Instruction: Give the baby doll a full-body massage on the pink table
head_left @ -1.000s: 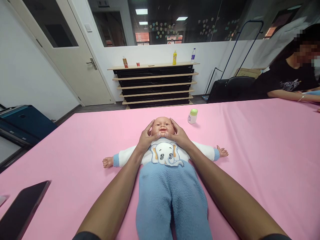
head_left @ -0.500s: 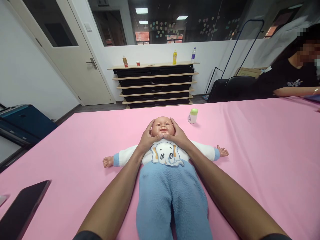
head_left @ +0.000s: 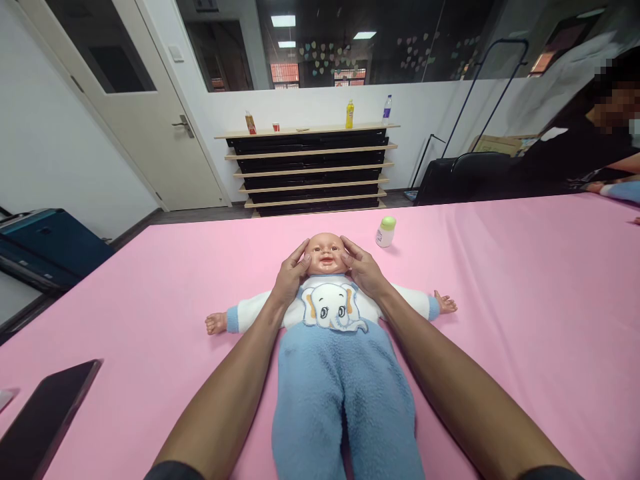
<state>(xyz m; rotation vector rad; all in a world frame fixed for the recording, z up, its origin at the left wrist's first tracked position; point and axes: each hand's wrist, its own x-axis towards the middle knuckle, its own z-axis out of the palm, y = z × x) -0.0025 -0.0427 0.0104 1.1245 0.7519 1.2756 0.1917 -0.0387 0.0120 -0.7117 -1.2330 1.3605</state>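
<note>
A baby doll (head_left: 326,261) lies face up with its arms spread, wearing a white top with an elephant patch and blue fleece trousers. My left hand (head_left: 291,273) cups the side of its head at the left of the picture, thumb on the cheek and fingers along the temple. On the other side my right hand (head_left: 364,270) holds the head the same way, its thumb against the other cheek. The chin and collar show between my wrists. Beyond the head, a small white jar with a green lid (head_left: 385,232) stands upright.
Pink cloth (head_left: 500,320) covers the table. A dark phone (head_left: 47,420) lies at the lower left. Past the far edge stand stacked boards (head_left: 310,152) with bottles on top. A person in black (head_left: 565,150) sits at the far right, and a blue case (head_left: 53,247) stands left.
Both my thumbs have moved from the doll's chin up and outward to its cheeks, uncovering the chin and collar. The person at the right has leaned and shifted their arm.
</note>
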